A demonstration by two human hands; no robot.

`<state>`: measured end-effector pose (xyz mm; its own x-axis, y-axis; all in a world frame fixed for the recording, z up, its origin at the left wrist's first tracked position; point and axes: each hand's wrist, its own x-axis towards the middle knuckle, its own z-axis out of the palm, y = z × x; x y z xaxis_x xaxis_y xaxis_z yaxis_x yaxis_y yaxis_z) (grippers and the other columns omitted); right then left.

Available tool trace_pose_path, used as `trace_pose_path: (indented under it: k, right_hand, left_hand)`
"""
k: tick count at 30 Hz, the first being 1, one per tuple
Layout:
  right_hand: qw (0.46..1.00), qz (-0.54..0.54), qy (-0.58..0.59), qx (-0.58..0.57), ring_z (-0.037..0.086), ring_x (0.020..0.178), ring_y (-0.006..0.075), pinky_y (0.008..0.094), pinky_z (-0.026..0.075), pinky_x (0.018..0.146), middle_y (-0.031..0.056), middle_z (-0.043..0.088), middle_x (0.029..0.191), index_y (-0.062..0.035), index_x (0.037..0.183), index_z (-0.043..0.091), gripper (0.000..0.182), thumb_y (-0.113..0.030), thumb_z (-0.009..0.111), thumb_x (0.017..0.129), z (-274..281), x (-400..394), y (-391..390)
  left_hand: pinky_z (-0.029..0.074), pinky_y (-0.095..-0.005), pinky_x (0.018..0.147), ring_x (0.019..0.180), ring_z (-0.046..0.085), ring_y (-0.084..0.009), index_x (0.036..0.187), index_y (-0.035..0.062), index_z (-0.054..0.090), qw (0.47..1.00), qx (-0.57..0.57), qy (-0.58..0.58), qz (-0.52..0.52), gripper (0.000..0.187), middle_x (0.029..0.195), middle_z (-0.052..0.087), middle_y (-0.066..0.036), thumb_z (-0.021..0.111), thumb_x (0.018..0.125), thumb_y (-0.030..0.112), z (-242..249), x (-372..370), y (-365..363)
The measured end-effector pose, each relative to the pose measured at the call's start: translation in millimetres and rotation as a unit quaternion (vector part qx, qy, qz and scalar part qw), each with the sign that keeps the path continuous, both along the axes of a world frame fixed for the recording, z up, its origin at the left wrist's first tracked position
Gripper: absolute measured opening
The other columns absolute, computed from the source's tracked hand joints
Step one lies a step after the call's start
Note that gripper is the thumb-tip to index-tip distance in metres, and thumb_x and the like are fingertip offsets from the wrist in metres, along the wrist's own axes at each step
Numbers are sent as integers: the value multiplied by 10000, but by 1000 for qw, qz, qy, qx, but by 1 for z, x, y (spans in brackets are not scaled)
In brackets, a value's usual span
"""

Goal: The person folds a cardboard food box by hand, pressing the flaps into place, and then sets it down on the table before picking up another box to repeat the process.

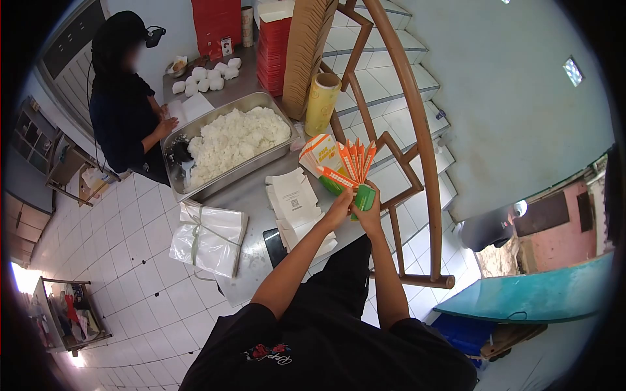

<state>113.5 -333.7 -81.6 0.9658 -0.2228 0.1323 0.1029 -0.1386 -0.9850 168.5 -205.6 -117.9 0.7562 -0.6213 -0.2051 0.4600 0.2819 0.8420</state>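
Head view: with left hand [339, 210] and right hand [369, 203] grasping the green ends of the fanned cartons [358, 163], which project beyond the fingers, apply even pinch pressure to limit slipping, clear of the white cardboard [291, 202] near the left fingers.

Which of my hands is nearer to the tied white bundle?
Left. Your left hand is to the right of the white bundle, apart from it; your right hand is farther right, past the left one.
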Motion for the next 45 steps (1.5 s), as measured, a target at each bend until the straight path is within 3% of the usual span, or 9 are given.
trace_pose_path:
  k: [5,8,16,21,23,32,35,39,45]
  right_hand:
    - [948,-156,13,-277,554,1243,348,442,475,1039,210,540,1305,-88,1486,405,954,-96,870,653,1,27,-11]
    - [923,-152,-13,-353,464,1290,440,506,436,1076,252,433,1393,-171,1517,398,1033,-127,878,603,10,46,-12]
    - [806,-46,40,-589,401,1360,446,636,426,1055,228,334,1527,-409,1608,247,1179,-310,920,645,2,110,-6]
    - [793,38,134,-592,414,1362,447,606,397,1101,188,279,1612,-414,1615,224,1146,-444,893,685,-34,133,-4]
    - [783,64,187,-590,364,1419,457,697,323,1126,191,225,1657,-441,1618,179,1164,-477,892,699,-38,132,1]
    - [683,-73,138,-713,403,1366,464,694,281,1135,268,327,1559,-413,1562,319,1114,-457,928,630,-57,134,43]
    - [708,-22,160,-687,394,1376,466,684,296,1127,261,317,1562,-420,1561,328,1104,-448,926,634,-48,126,43]
    - [760,6,174,-626,386,1384,466,672,312,1122,251,304,1566,-430,1559,333,1103,-450,928,630,-63,131,31]
    - [737,32,218,-640,376,1392,485,658,338,1106,244,293,1577,-453,1574,303,1141,-437,935,624,-70,134,31]
  left_hand:
    - [487,-438,980,1185,564,-232,1485,135,429,981,106,14,161,707,1403,541,-106,412,1030,675,10,30,12]
    - [458,-517,1034,1326,523,-282,1505,163,396,975,-13,86,206,711,1437,538,-71,495,1007,661,13,75,22]
    - [550,-351,926,1077,700,-222,1420,20,442,947,120,-96,282,562,1219,712,-127,722,953,156,13,173,6]
    - [560,-369,909,1048,729,-260,1328,-18,535,872,310,-267,269,455,1136,742,-172,712,932,121,-22,171,15]
    - [561,-376,906,1039,735,-287,1282,-29,574,863,335,-254,281,417,1122,742,-186,716,918,118,-32,168,15]
    - [582,-360,838,1038,729,-249,1239,-8,565,893,275,-133,330,262,1144,711,-197,631,992,50,-64,159,24]
    - [568,-372,879,1010,720,-256,1311,-24,513,916,266,27,300,351,1191,697,-182,620,979,18,-59,153,31]
    - [567,-400,897,1004,718,-292,1378,-29,438,913,323,-67,242,453,1157,693,-195,629,972,33,-93,161,33]
    - [326,-511,1180,1426,368,-461,1468,4,411,793,424,-189,395,620,1551,373,-260,656,900,40,-26,112,8]
